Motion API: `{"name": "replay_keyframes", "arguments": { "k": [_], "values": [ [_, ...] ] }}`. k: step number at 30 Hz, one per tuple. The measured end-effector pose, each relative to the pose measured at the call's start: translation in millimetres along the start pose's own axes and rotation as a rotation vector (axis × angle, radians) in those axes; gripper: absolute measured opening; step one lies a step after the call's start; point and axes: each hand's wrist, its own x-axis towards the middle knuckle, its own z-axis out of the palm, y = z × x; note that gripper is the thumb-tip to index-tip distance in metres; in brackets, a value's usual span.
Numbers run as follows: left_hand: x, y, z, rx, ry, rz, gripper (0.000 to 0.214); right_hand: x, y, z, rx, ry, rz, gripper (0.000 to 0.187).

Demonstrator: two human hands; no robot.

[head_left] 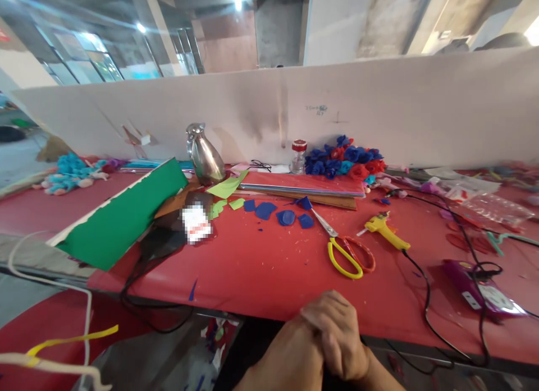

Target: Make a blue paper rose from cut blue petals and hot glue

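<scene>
My two hands rest together just below the near edge of the red table point(261, 273). My right hand point(339, 335) lies on top, its fingers curled round my left hand point(288, 360), whose fingers are hidden underneath. Neither hand touches anything on the table. Nearest to them are yellow-and-orange-handled scissors point(347, 251) and a yellow glue gun point(385, 229) with a black cord. Several blue paper cutouts point(273, 212) lie beyond the scissors.
A green sheet point(122, 217) leans at the left, with a metal jug point(204, 155) behind it. Blue and red paper flowers point(345, 161), a small jar point(298, 155) and stacked sheets point(303, 183) sit by the white partition. A purple device point(475, 284) lies at the right.
</scene>
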Motion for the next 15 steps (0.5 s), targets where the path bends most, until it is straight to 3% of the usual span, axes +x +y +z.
{"name": "replay_keyframes", "arguments": {
  "k": [3, 6, 10, 15],
  "values": [
    [4, 4, -28.6, -0.122, -0.14, 0.163, 0.032, -20, 20, -14, -0.177, 0.082, 0.361, 0.04],
    [12, -3, -46.3, -0.099, -0.036, 0.072, 0.029, -37, 31, -23, -0.327, 0.185, 0.586, 0.041],
    [24, -34, -57.2, 0.154, 0.155, -0.099, 0.032, -44, 35, -26, -0.376, 0.214, 0.624, 0.039],
    [39, -68, -67.7, 0.18, 0.33, -0.225, 0.032, -43, 39, -16, -0.468, 0.151, 0.491, 0.027]
  ]
}}
